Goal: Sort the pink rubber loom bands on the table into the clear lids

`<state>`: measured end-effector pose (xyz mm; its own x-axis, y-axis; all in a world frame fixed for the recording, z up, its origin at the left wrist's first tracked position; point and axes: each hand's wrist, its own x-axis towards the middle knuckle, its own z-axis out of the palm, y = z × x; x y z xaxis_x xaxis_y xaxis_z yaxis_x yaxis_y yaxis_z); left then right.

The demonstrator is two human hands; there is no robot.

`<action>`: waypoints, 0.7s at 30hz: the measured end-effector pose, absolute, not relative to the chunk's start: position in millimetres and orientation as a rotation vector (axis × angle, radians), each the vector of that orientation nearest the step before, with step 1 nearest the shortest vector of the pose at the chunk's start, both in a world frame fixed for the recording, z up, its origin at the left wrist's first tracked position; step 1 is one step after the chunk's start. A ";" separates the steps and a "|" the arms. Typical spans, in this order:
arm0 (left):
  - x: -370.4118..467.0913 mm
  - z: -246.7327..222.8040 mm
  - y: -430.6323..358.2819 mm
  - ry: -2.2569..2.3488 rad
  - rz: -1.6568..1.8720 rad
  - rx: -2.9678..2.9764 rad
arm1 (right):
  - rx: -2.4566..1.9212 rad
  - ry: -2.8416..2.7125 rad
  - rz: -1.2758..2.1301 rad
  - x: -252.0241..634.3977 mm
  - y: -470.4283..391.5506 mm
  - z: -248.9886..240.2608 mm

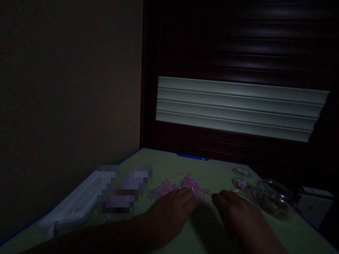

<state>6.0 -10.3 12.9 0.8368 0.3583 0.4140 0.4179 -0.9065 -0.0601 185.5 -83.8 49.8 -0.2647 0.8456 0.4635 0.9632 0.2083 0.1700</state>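
at twelve o'clock from the left hand [174,212], a loose pink and pastel pile [189,181] lies on the pale table [217,167]. that hand is palm down, fingers loosely curled; the right hand [236,210] likewise, a clear jar [274,200] at its three o'clock. whether either grips anything, i cannot tell.

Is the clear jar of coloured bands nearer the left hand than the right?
No: the clear jar sits beside the right hand, farther from the left hand.
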 end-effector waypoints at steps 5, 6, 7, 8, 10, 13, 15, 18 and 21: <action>5.1 17.1 -12.8 -0.617 -0.560 -2.885 | -1.890 -2.205 -0.725 187.8 -91.7 61.9; 5.0 17.1 -12.8 -0.626 -0.557 -2.880 | -1.918 -2.186 -0.783 188.8 -93.0 63.1; 5.0 17.0 -12.6 -0.635 -0.555 -2.876 | -1.939 -2.172 -0.833 190.1 -94.2 63.9; 5.1 16.6 -12.2 -0.638 -0.556 -2.873 | -1.959 -2.155 -0.873 191.7 -95.2 64.3; 5.6 15.6 -11.2 -0.636 -0.551 -2.869 | -2.007 -2.118 -0.908 195.2 -96.9 64.7; 6.6 14.2 -10.2 -0.636 -0.545 -2.847 | -2.086 -2.069 -0.904 199.6 -98.5 65.1; 6.7 14.2 -10.1 -0.637 -0.553 -2.836 | -2.109 -2.061 -0.913 201.5 -99.0 64.9; 5.8 15.5 -10.6 -0.609 -0.557 -2.852 | -2.132 -2.069 -0.895 203.3 -99.0 63.5; 5.1 16.1 -10.5 -0.592 -0.557 -2.870 | -2.135 -2.072 -0.877 203.6 -98.2 62.9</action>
<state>5.1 -10.5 16.1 0.8526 0.3499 0.3882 0.4089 -0.9092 -0.0785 203.6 -98.2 62.9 -0.0519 0.9081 0.4156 0.9304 -0.1072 0.3506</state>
